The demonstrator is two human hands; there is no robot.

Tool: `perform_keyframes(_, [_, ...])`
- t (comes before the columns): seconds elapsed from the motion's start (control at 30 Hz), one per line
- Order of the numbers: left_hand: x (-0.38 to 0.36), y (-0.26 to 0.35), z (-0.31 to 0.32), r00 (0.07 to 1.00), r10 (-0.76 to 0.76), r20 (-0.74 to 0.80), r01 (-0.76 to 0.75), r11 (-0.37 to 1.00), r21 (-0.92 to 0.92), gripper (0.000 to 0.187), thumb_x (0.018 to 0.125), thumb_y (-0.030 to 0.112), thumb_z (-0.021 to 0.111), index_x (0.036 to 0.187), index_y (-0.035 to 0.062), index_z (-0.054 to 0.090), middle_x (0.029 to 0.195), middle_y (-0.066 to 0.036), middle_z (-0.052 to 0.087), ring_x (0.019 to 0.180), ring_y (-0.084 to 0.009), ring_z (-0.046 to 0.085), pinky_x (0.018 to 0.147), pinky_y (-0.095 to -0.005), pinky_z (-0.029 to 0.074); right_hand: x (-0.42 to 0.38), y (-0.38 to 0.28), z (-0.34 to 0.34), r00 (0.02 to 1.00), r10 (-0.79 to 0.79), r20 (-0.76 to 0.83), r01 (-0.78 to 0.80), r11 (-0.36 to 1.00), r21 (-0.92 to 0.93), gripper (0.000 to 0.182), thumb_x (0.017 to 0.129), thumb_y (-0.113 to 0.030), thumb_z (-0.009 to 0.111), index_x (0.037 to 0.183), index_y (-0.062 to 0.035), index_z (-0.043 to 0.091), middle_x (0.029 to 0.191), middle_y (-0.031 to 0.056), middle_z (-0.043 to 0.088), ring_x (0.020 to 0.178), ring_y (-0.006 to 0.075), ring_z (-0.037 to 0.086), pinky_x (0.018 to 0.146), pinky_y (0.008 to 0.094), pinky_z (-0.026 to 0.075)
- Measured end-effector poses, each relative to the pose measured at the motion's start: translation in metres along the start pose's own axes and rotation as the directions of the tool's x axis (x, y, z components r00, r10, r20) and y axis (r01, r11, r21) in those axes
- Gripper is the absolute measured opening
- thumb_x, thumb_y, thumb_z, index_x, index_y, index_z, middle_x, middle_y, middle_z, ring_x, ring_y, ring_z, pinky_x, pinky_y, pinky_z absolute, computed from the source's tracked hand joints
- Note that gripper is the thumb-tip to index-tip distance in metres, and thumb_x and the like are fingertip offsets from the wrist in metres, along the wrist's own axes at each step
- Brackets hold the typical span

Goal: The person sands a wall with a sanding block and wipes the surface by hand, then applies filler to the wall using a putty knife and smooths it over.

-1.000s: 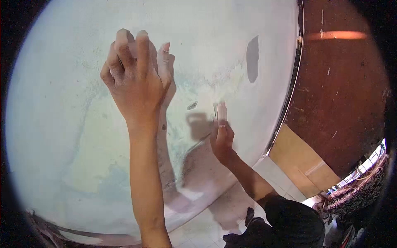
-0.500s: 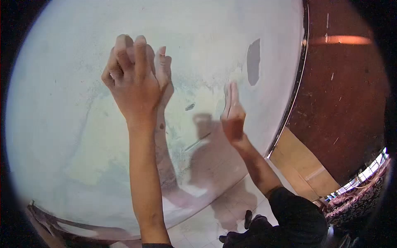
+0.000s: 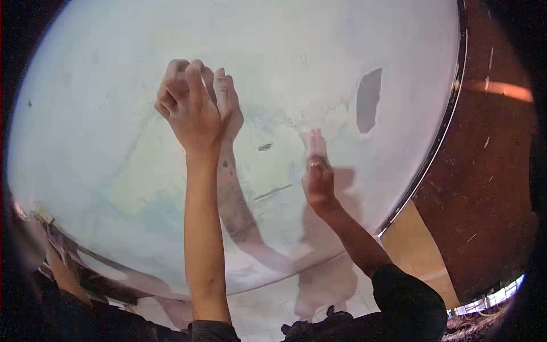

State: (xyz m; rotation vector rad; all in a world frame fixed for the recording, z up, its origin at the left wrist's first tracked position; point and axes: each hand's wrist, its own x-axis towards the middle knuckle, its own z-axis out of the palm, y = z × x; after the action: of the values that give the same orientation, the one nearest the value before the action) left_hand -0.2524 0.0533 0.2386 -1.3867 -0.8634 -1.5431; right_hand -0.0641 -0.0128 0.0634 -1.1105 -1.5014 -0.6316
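Note:
A broad, pale, curved panel (image 3: 114, 85) fills most of the view, with a greenish patch (image 3: 154, 165) in its middle. My left hand (image 3: 194, 105) rests against the upper part, fingers bent and thumb apart. Whatever lies under its fingers is hidden. Lower and to the right, my right hand (image 3: 318, 174) lies along the surface with its fingers stretched out and together. A ring shows on one finger. Between the hands are a small dark chip mark (image 3: 265, 147) and a thin dark scratch (image 3: 273, 192). A grey patch (image 3: 369, 101) sits above and right of my right hand.
A dark edge strip (image 3: 433, 154) bounds the panel on the right. Beyond it is a reddish-brown surface (image 3: 490, 182) and a tan sheet (image 3: 419, 248). Another person's forearm (image 3: 65, 276) shows at lower left. Pale floor tiles (image 3: 268, 313) lie below.
The view has tilted and shifted. My right hand has turned slightly, bringing its ring into sight. My left hand keeps its bent shape on the panel. Another forearm now shows at lower left.

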Motion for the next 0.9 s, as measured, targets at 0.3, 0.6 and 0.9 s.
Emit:
perform_keyframes(0.3, [0.0, 0.0, 0.0, 0.999, -0.021, -0.027, 0.02, 0.999, -0.035, 0.023, 0.087, 0.032, 0.059, 0.103, 0.0154, 0.055, 0.121, -0.005, 0.048, 0.109, -0.025, 0.039, 0.091, -0.0402, 0.029, 0.079, -0.016, -0.017, 0.991, -0.12, -0.066, 0.124, 0.99, 0.07, 0.078, 0.067, 0.022, 0.041, 0.143, 0.006, 0.032, 0.144, 0.0302, 0.036, 0.133, 0.0469, 0.036, 0.109, 0.047, 0.035])
perform_keyframes(0.6, [-0.001, 0.005, -0.005, 0.999, -0.038, 0.0, 0.038, 0.999, -0.024, 0.023, 0.088, 0.03, 0.061, 0.103, 0.0139, 0.053, 0.121, -0.007, 0.049, 0.112, -0.0242, 0.042, 0.094, -0.041, 0.028, 0.049, -0.024, -0.003, 0.999, -0.016, 0.03, 0.015, 1.0, 0.026, 0.073, 0.071, 0.016, 0.044, 0.143, 0.0039, 0.035, 0.138, 0.0317, 0.042, 0.127, 0.0454, 0.043, 0.105, 0.0455, 0.04])
perform_keyframes(0.9, [0.001, -0.001, 0.001, 0.998, -0.021, -0.056, 0.02, 1.0, -0.012, 0.022, 0.084, 0.03, 0.063, 0.098, 0.0157, 0.052, 0.116, -0.003, 0.047, 0.104, -0.0248, 0.039, 0.087, -0.0395, 0.029, 0.028, -0.002, -0.007, 0.975, -0.219, 0.049, 0.22, 0.975, -0.028, 0.071, 0.076, 0.013, 0.049, 0.144, -0.0014, 0.033, 0.137, 0.0264, 0.047, 0.128, 0.0422, 0.045, 0.104, 0.0455, 0.044])
